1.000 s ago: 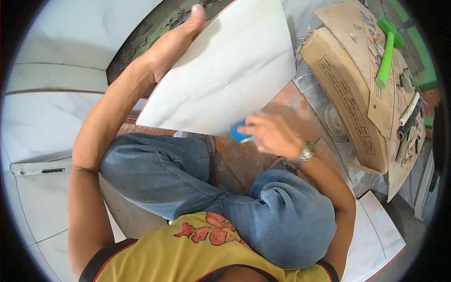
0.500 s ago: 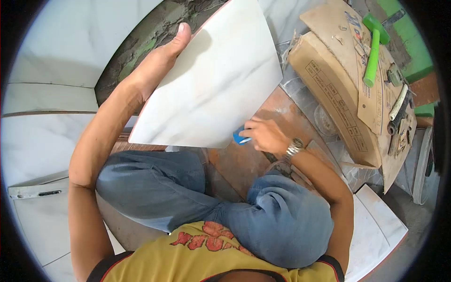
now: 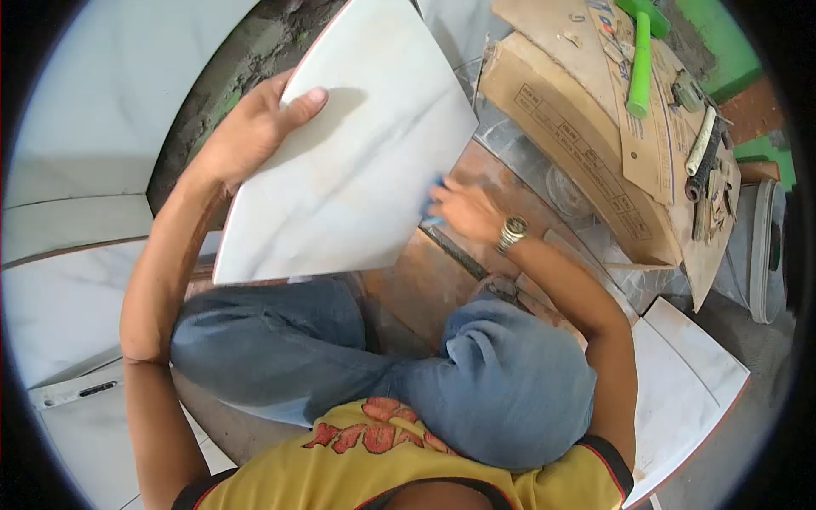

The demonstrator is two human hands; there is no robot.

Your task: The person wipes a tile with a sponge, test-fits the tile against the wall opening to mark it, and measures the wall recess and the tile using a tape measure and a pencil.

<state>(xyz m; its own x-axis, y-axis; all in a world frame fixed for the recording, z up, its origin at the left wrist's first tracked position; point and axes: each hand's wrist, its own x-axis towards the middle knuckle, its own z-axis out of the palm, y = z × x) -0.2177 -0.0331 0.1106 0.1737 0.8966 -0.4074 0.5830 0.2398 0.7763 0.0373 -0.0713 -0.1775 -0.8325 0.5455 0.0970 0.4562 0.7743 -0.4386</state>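
A large white marble-patterned tile (image 3: 365,144) is held tilted above my lap. My left hand (image 3: 259,127) grips its left edge, thumb on the glossy face and fingers behind. Against the tile's right edge, my right hand (image 3: 467,210), with a wristwatch, is closed on a small blue object (image 3: 432,204). That object is partly covered by the fingers and smeared by motion, so its kind does not show.
To the right lies a cardboard box (image 3: 569,144) bearing a green mallet (image 3: 642,64) and several tools. Another white tile (image 3: 688,382) rests at lower right. A spirit level (image 3: 81,388) is at left, and wet mortar (image 3: 208,93) lies beyond my left arm.
My left hand has slid lower along the tile's edge, and its thumb now lies on the face. My right hand has moved up along the right edge with the blue object.
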